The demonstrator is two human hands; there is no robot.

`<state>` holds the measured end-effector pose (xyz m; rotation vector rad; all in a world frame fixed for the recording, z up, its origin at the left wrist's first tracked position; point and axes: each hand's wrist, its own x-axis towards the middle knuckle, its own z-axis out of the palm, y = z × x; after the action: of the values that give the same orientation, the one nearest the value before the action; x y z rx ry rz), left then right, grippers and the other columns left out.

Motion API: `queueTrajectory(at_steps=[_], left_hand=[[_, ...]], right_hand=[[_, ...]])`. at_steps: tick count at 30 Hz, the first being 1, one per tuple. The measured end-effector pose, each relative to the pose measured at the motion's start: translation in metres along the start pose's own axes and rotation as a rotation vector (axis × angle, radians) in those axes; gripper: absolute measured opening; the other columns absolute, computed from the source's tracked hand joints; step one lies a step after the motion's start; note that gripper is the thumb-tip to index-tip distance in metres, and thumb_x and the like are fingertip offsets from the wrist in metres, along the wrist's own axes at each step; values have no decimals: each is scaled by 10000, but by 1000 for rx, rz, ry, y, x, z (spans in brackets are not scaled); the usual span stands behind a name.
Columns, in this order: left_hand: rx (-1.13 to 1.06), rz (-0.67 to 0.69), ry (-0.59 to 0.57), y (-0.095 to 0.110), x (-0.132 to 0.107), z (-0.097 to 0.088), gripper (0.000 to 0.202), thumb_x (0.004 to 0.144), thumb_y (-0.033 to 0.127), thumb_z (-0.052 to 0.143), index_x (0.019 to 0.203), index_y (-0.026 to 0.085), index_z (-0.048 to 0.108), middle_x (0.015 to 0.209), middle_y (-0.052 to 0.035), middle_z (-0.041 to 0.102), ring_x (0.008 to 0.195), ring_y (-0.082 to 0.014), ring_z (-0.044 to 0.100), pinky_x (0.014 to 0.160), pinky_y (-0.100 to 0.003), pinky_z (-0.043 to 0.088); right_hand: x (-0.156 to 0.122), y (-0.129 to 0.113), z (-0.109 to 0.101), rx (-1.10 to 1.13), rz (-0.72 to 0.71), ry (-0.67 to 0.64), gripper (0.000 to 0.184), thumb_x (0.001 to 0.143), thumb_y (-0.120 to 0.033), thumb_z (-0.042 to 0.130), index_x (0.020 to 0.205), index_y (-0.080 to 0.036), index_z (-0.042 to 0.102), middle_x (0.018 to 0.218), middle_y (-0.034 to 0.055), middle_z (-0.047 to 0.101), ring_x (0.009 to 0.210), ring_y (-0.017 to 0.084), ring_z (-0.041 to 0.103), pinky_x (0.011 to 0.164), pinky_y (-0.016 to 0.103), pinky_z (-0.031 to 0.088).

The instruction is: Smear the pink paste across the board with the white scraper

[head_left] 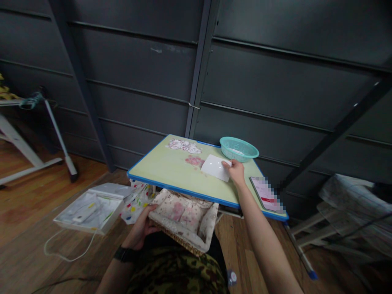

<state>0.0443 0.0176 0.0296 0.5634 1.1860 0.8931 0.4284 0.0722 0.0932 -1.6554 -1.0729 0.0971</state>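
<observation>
My right hand (235, 170) reaches out over the small green table with a blue rim (159, 179) and pinches the near right corner of a white square plate (214, 166) lying flat on the tabletop. My left hand (143, 228) grips the left side of a cloth-lined wicker basket (186, 218) held on my lap, just below the table's front edge. A black watch sits on my left wrist. A teal plastic basket (239, 148) stands at the table's far edge, just behind the plate.
A phone (267, 195) lies near the table's right front corner. On the wooden floor to the left sit a clear plastic packet with a white cable (88, 208) and a dotted cloth (136, 202). A white stand is at far left, a chair with fabric at right.
</observation>
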Motion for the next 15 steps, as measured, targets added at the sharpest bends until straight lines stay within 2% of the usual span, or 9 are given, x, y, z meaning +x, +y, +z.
queueTrajectory(at_steps=[10, 12, 15], left_hand=[[-13, -6, 3, -1, 1, -1, 207, 828, 341, 698, 963, 185, 693, 731, -57, 740, 656, -260, 730, 615, -386, 637], [-7, -9, -7, -2, 2, -1, 191, 827, 347, 691, 931, 187, 690, 718, -58, 731, 649, -260, 723, 622, -390, 636], [-4, -11, -8, -1, 2, -1, 167, 826, 339, 692, 905, 193, 679, 728, -59, 731, 632, -252, 714, 621, -389, 633]], right_hand=[[-9, -5, 12, 135, -15, -179, 557, 594, -766, 708, 624, -228, 567, 548, -22, 500, 570, 143, 412, 530, 281, 293], [-10, -7, 13, 150, -24, -176, 560, 608, -766, 711, 626, -226, 566, 549, -30, 478, 570, 135, 389, 530, 279, 285], [-9, -7, 12, 132, -46, -90, 566, 629, -778, 690, 607, -230, 552, 542, -38, 440, 575, 134, 373, 546, 286, 285]])
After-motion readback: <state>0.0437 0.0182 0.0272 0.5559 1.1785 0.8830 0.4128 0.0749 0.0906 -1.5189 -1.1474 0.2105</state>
